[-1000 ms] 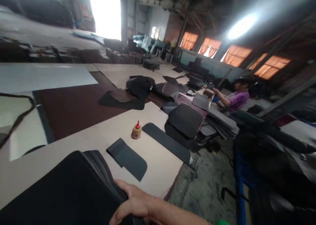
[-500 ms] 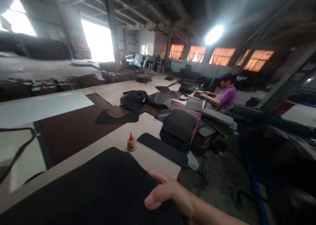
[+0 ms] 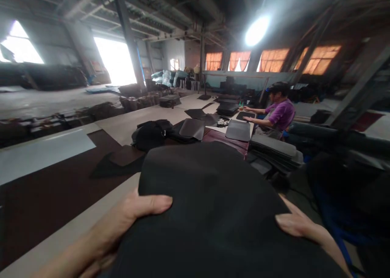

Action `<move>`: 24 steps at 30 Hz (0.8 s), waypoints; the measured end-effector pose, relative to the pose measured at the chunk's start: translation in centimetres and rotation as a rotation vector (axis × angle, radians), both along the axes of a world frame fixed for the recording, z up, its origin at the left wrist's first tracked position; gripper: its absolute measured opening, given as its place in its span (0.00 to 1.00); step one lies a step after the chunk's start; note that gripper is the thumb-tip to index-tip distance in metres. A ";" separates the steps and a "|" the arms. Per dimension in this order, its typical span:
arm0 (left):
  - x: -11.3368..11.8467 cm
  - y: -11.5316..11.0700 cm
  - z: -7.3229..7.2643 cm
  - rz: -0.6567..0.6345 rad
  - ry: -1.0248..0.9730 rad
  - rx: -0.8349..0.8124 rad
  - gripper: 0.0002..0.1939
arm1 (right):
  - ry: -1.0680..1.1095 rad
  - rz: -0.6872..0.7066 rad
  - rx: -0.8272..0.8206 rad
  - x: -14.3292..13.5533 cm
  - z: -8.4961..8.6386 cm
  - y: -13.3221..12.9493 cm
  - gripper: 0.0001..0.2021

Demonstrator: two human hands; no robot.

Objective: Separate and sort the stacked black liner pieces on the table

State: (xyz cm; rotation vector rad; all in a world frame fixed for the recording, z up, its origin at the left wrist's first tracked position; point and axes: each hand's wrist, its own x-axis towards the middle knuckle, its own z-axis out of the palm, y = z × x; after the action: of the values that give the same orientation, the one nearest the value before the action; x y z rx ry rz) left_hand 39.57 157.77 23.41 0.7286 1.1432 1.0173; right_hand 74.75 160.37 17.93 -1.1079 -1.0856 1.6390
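A large black sheet of flexible material (image 3: 210, 213) with rounded corners fills the lower middle of the view, raised above the table. My left hand (image 3: 134, 209) grips its left edge, thumb on top and fingers underneath. At the right edge my right hand (image 3: 295, 219) holds it the same way, its fingers mostly hidden below. Whether it is one layer or several, I cannot tell. The sheet covers the near part of the beige tabletop (image 3: 73, 229).
Dark cut pieces and a black bundle (image 3: 149, 135) lie farther along the table. A co-worker in a purple top (image 3: 282, 113) works at its right side, near a stack of grey sheets (image 3: 274, 146). A blue frame (image 3: 344, 249) stands at lower right.
My left hand has come into view and grips the sheet's left edge. The sheet has been lifted and shifted right with my right hand, now hiding the red-capped bottle.
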 end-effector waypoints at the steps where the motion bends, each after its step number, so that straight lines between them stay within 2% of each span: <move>1: 0.8 2.8 1.3 -0.072 0.000 0.024 0.42 | -0.003 -0.103 0.017 0.4 0.4 1.3 0.32; 2: 1.5 5.7 2.5 -0.124 0.023 0.070 0.45 | 0.010 -0.206 0.038 0.6 0.8 2.7 0.31; 4: 2.5 11.5 3.9 -0.189 0.080 0.169 0.42 | 0.091 -0.355 0.106 0.4 1.0 5.6 0.31; 6: 3.2 16.7 3.6 -0.174 0.138 0.277 0.38 | 0.205 -0.404 0.170 -0.3 0.0 8.9 0.33; 8: 3.7 20.9 1.2 -0.145 0.237 0.321 0.36 | 0.310 -0.389 0.187 -1.2 -2.9 12.4 0.34; 10: 4.3 23.5 -2.8 -0.090 0.386 0.265 0.37 | 0.370 -0.405 0.124 -2.1 -7.5 15.9 0.34; 11: 4.6 24.3 -5.2 -0.079 0.478 0.180 0.36 | 0.374 -0.391 0.050 -2.5 -10.3 17.6 0.34; 12: 4.9 24.6 -7.6 -0.065 0.528 0.089 0.37 | 0.365 -0.434 -0.051 -2.9 -13.1 19.1 0.35; 13: 5.2 24.6 -10.0 -0.050 0.569 -0.006 0.40 | 0.336 -0.549 -0.154 -3.3 -15.8 20.5 0.36; 14: 5.5 24.3 -12.3 -0.044 0.594 -0.082 0.42 | 0.315 -0.607 -0.196 -3.6 -18.1 21.6 0.37; 16: 5.7 23.0 -15.8 -0.063 0.597 -0.177 0.42 | 0.311 -0.643 -0.219 -4.1 -21.5 23.2 0.36; 17: 5.6 22.2 -17.1 -0.071 0.591 -0.206 0.41 | 0.312 -0.644 -0.217 -4.3 -22.5 23.6 0.35; 19: 5.2 20.4 -18.8 -0.048 0.565 -0.258 0.40 | 0.309 -0.644 -0.218 -4.5 -23.3 24.1 0.34; 22: 4.2 17.4 -20.4 0.044 0.489 -0.311 0.40 | 0.274 -0.646 -0.216 -4.7 -23.5 24.0 0.33; 24: 3.5 14.7 -21.7 0.156 0.456 -0.335 0.41 | 0.220 -0.666 -0.196 -4.8 -23.5 24.0 0.32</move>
State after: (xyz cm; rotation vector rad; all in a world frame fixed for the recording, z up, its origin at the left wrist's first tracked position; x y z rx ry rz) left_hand 43.11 172.52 1.68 0.6218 1.7402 0.7746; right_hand 69.92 184.34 -5.62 -1.2116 -0.3515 1.2959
